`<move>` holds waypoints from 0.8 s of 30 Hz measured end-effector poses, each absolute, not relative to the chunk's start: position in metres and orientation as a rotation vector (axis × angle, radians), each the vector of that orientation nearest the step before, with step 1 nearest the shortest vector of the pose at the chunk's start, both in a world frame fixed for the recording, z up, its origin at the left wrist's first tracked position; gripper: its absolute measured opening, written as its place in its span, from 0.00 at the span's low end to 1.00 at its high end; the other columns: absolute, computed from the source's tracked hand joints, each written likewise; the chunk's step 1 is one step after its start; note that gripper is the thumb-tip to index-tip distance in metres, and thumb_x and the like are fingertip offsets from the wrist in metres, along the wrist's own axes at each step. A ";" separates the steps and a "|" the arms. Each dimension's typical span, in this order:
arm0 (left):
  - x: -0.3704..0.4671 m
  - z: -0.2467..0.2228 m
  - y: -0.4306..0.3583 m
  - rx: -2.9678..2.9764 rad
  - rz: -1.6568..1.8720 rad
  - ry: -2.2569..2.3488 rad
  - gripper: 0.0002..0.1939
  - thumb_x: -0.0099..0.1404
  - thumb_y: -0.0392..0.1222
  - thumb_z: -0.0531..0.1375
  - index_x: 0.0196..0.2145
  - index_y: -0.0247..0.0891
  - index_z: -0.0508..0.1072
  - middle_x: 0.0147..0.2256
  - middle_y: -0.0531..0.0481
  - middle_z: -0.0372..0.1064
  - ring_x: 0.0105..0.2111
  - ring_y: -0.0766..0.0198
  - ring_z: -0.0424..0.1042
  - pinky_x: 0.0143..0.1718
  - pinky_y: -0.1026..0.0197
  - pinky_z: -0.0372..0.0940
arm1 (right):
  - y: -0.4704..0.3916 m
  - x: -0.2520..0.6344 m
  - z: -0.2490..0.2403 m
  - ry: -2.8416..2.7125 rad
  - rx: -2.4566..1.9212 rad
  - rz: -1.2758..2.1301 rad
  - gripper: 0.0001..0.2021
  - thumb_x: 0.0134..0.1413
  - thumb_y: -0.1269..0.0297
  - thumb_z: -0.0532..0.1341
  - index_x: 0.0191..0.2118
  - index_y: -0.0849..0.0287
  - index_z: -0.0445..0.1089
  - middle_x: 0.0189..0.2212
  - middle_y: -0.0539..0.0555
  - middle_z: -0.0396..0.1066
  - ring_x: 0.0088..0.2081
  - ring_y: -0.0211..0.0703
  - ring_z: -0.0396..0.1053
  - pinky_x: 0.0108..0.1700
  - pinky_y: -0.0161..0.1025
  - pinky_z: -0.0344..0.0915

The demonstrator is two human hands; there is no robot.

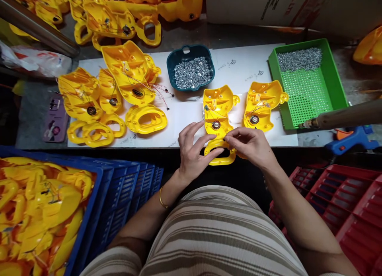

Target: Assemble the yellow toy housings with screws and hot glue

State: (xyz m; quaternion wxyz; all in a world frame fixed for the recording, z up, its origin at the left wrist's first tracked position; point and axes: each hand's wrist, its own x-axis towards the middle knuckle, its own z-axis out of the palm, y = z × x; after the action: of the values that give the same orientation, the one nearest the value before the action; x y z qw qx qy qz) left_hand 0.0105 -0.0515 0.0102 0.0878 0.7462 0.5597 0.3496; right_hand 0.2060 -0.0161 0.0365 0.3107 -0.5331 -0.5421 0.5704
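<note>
A yellow shell [219, 99] with a round speaker and thin wires lies open at the table's front edge, its ring-shaped handle [222, 161] toward me. My left hand [192, 150] is at the handle's left side, thumb and fingers apart, touching or just over it. My right hand [249, 144] has its thumb and index finger pinched at the handle's upper right; whatever is between the fingertips is too small to make out. A second yellow shell [262, 97] with a speaker lies just to the right.
Behind the shells are a dark teal bowl [170, 67] and a green basket [337, 83], both with small metal parts. Yellow shells [128, 65] pile up at left. A blue glue gun [352, 140], blue crate [119, 188] and red crates [337, 192] flank me.
</note>
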 end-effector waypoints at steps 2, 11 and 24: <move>0.005 0.006 -0.055 2.192 0.987 1.742 0.17 0.61 0.53 0.66 0.44 0.42 0.75 0.55 0.42 0.66 0.56 0.51 0.62 0.58 0.47 0.59 | -0.013 0.208 0.034 -1.440 -1.476 1.407 0.12 0.50 0.56 0.64 0.31 0.61 0.75 0.23 0.51 0.74 0.24 0.37 0.69 0.26 0.32 0.64; 0.011 -0.004 -0.070 2.095 0.660 1.829 0.22 0.59 0.55 0.67 0.48 0.44 0.74 0.54 0.43 0.68 0.58 0.46 0.60 0.60 0.41 0.47 | -0.005 0.199 0.033 -1.837 -1.500 1.256 0.07 0.54 0.66 0.61 0.37 0.58 0.77 0.31 0.52 0.78 0.29 0.40 0.73 0.34 0.36 0.66; 0.012 -0.004 -0.068 2.103 0.664 1.824 0.12 0.60 0.47 0.66 0.41 0.45 0.77 0.54 0.45 0.69 0.59 0.45 0.59 0.61 0.36 0.45 | -0.008 0.187 0.032 -2.386 -1.682 0.630 0.10 0.64 0.64 0.54 0.41 0.59 0.72 0.38 0.55 0.73 0.33 0.43 0.70 0.29 0.38 0.53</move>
State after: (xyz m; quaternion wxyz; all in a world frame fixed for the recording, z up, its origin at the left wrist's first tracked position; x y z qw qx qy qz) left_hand 0.0123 -0.0683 -0.0039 0.1395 0.7277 0.6311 0.2296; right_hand 0.1866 -0.0081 0.0321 0.0773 -0.5615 -0.7966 0.2103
